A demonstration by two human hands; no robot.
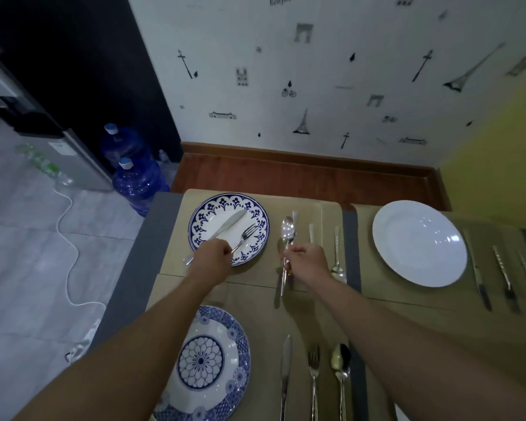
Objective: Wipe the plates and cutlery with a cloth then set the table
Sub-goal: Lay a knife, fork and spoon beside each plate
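Note:
My left hand (pixel 213 257) grips a knife (pixel 229 224) and a fork (pixel 245 235) together over the blue-patterned far plate (pixel 257 221). To the right of that plate, my right hand (pixel 308 260) holds a spoon (pixel 287 230) by its handle, bowl pointing away from me, just above the beige placemat (pixel 322 208). More cutlery lies on the mat beside this hand, among it a piece (pixel 337 253) to its right. No cloth shows.
A near blue floral plate (pixel 234 344) has a knife (pixel 286 366), fork (pixel 314 369) and spoon (pixel 341 363) to its right. A white plate (pixel 419 243) with cutlery (pixel 479 275) lies at right. Water jugs (pixel 140 183) stand on the floor left of the table.

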